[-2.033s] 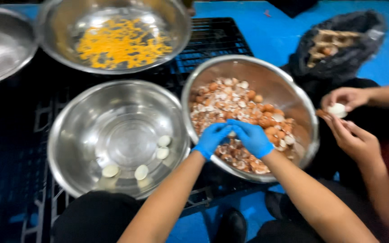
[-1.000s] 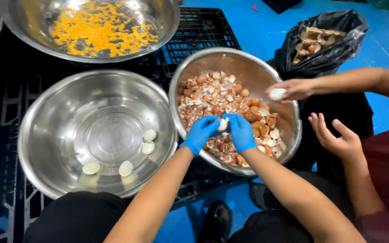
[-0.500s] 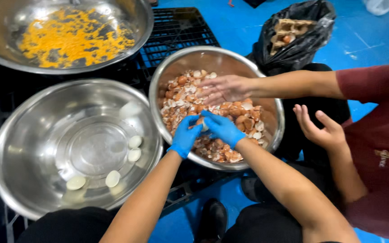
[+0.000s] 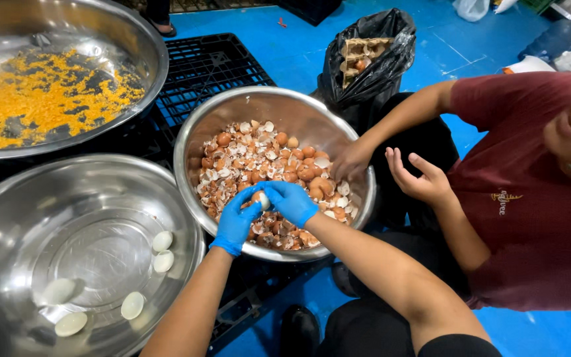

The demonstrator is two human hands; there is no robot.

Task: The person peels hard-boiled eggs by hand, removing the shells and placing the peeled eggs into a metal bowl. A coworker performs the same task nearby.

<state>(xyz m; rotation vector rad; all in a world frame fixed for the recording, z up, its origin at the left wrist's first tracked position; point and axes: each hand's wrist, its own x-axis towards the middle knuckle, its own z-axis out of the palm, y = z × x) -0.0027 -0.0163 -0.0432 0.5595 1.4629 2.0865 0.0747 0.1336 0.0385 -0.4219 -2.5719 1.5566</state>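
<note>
**Egg held over the bowl of shells**

A boiled egg (image 4: 261,199) was held between two hands in blue gloves, above the steel bowl of shells (image 4: 229,112). The egg was seen as small, oval and pale, mostly white, with a little brown shell left on the upper side. Only a part of it was visible, because the fingers were closed around it. The left hand (image 4: 238,221) was pressed on the egg from 7 o'clock, with the thumb and fingertips pinching it. The right hand (image 4: 292,201) was pinching it from 3 o'clock, the fingers curled over the top.

Under the hands, the bowl was filled with broken shells (image 4: 246,155), brown and white mixed. At 8 o'clock from the egg, a second steel bowl (image 4: 8,218) was placed, with five peeled white eggs (image 4: 162,241) lying in it. At 10 o'clock, a third bowl (image 4: 133,39) with yellow crumbs (image 4: 28,99) was seen. At 3 o'clock, the hand of another person (image 4: 350,160) was resting on the rim of the shell bowl, and a black bag (image 4: 365,79) stood at 1 o'clock.
</note>
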